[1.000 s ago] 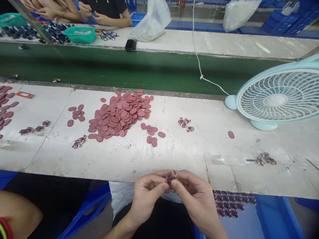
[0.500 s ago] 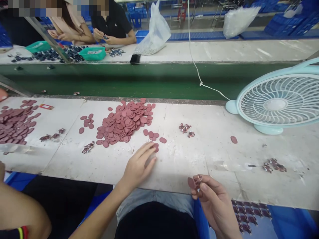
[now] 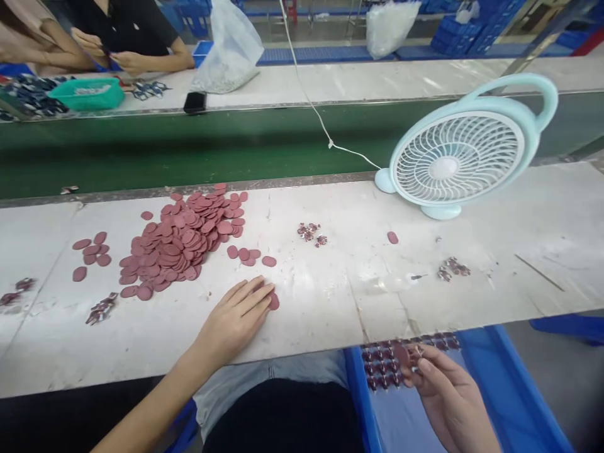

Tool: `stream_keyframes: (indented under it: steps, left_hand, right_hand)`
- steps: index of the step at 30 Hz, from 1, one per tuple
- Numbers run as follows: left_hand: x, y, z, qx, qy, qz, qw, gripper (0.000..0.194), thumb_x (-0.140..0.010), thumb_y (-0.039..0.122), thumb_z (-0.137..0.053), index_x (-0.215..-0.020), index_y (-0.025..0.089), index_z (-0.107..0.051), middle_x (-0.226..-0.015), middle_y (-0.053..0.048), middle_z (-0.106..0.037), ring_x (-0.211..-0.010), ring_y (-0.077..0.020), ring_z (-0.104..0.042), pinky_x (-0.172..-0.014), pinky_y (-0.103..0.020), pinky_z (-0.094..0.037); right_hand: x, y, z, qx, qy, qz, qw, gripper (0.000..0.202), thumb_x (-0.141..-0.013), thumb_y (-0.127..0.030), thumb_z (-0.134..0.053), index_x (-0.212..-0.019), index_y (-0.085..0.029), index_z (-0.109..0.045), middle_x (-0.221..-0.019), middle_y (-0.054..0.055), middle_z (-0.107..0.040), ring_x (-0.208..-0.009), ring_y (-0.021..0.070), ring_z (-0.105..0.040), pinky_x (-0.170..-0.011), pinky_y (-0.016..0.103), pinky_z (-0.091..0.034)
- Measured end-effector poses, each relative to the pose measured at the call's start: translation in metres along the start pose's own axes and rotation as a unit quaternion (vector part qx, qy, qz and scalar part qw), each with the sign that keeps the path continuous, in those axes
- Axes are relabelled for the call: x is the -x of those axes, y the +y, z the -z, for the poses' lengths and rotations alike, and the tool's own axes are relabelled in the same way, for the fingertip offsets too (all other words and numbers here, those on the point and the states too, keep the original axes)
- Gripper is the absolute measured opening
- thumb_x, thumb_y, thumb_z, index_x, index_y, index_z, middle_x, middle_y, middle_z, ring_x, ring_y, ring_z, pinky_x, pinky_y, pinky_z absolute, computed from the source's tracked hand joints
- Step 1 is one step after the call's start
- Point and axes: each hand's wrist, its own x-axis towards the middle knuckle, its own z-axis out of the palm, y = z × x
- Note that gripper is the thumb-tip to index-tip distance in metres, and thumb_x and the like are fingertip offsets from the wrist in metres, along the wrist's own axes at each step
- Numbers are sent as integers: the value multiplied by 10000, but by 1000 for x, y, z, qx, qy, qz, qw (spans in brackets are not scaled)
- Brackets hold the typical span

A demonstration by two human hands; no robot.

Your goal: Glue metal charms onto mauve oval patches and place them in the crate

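Observation:
My left hand (image 3: 236, 318) lies palm down on the white table, its fingertips over a couple of dark pink oval pieces (image 3: 274, 301). Behind it spreads a large pile of the same ovals (image 3: 182, 242). Held between the fingers of my right hand (image 3: 446, 384) is an oval piece (image 3: 401, 355) with a small shiny part against it. This hand is above a blue tray (image 3: 512, 377), where rows of dark red assembled pieces (image 3: 380, 368) lie on a pale sheet.
A light blue fan (image 3: 460, 157) stands at the back right. Small clusters of parts (image 3: 309, 231), a clear bottle with a needle tip (image 3: 389, 283) and a thin rod (image 3: 539, 272) lie on the table. Two people work across the green channel (image 3: 212, 151).
The view has turned to the right. My right hand has moved from the table's front edge to over the blue tray, still holding its piece. My left hand has flattened over the ovals.

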Motion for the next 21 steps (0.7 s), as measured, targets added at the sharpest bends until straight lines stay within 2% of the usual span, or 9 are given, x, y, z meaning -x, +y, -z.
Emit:
stream_keyframes:
  steps: [3, 7, 10, 12, 15, 18, 20, 21]
  left_hand:
    - [-5, -12, 7, 21, -52, -86, 995, 341, -935, 82, -539, -1193, 228, -709, -1343, -74, -706, -1364, -312, -557, -1139, -529, -453]
    - [-12, -20, 8, -4, -49, -165, 985, 421, -944, 97, -490, -1306, 235, -655, -1377, -52, -686, -1377, -301, -541, -1150, -505, -417]
    - [-17, -20, 4, -13, -38, -212, 977, 534, -931, 45, -392, -1392, 225, -592, -1424, -45, -652, -1339, -267, -577, -1176, -473, -358]
    - [-19, -19, 1, -19, -32, -234, 972, 564, -911, 23, -373, -1385, 225, -602, -1389, -44, -678, -1266, -254, -631, -1170, -451, -353]
    - [-20, -18, -4, -13, -34, -230, 973, 574, -895, 27, -393, -1366, 261, -625, -1337, -32, -714, -1177, -252, -678, -1114, -429, -416]
    - [-20, -16, -4, -4, -41, -199, 979, 546, -916, 68, -409, -1370, 278, -627, -1310, -42, -728, -1135, -271, -695, -1026, -445, -499]
    - [-23, -12, 2, 24, -28, -158, 987, 493, -933, 133, -461, -1362, 305, -632, -1293, -26, -737, -1079, -266, -713, -930, -435, -564]
    - [-25, -8, 6, 58, -4, -116, 992, 456, -926, 176, -519, -1332, 333, -654, -1267, -1, -750, -1026, -251, -725, -873, -409, -592]
  right_hand:
    - [-1, 0, 41, 29, 46, 59, 997, 271, -716, -395, -857, -882, -206, -756, -830, 69, -706, -623, 181, -647, -558, 313, -563]
    - [-17, 12, 111, 132, 156, 139, 969, 302, -808, -483, -741, -929, -214, -677, -913, 52, -682, -701, 183, -655, -634, 342, -572]
    - [-36, 37, 164, 228, 214, 121, 942, 336, -839, -487, -722, -955, -179, -655, -880, 55, -686, -740, 193, -660, -686, 365, -584]
    - [-48, 60, 190, 307, 220, 93, 921, 292, -890, -434, -706, -963, -154, -662, -896, 49, -692, -786, 188, -668, -726, 366, -583]
    - [-60, 95, 210, 416, 193, 56, 887, 218, -956, -358, -664, -1017, -149, -672, -998, 40, -694, -879, 176, -673, -814, 379, -575]
    - [-67, 122, 215, 493, 164, 36, 854, 225, -971, -353, -646, -1078, -156, -669, -1082, 56, -689, -947, 192, -673, -860, 404, -572]
    - [-69, 134, 217, 529, 154, 29, 834, 238, -976, -358, -637, -1108, -161, -665, -1123, 66, -685, -985, 202, -672, -884, 419, -568]
    - [-70, 138, 218, 543, 152, 28, 825, 244, -979, -361, -632, -1119, -163, -664, -1137, 69, -683, -1000, 206, -671, -894, 425, -566]
